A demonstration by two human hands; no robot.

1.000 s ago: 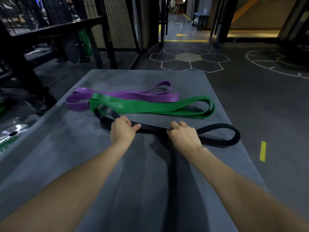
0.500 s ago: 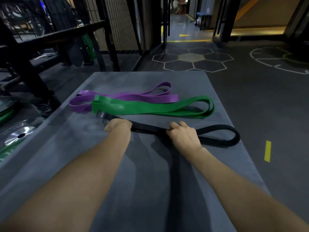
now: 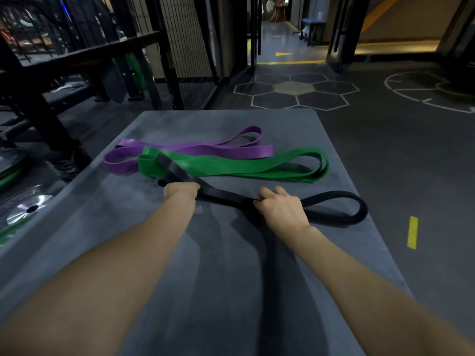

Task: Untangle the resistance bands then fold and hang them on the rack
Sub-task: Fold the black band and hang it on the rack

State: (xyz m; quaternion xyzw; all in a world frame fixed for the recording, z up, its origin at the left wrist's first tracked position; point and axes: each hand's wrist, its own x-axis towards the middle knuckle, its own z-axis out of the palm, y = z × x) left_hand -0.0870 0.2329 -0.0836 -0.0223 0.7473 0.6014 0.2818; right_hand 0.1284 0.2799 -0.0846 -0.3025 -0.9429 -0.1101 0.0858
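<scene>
Resistance bands all lie on the grey mat (image 3: 334, 140): green band (image 3: 244, 167) and purple band (image 3: 205, 150) folded flat, done. Black band (image 3: 334, 209) mid-fold, left hand (image 3: 181, 190) gripping one end, right hand (image 3: 279, 208) pinching its middle. I'd say hanging on the rack remains.

Both my bare forearms reach forward, nearly parallel. My left hand (image 3: 181, 191) is bent down at the wrist, fingers curled under. My right hand (image 3: 279, 210) lies knuckles-up, fingers curled, pinching the black band (image 3: 334, 206).
</scene>
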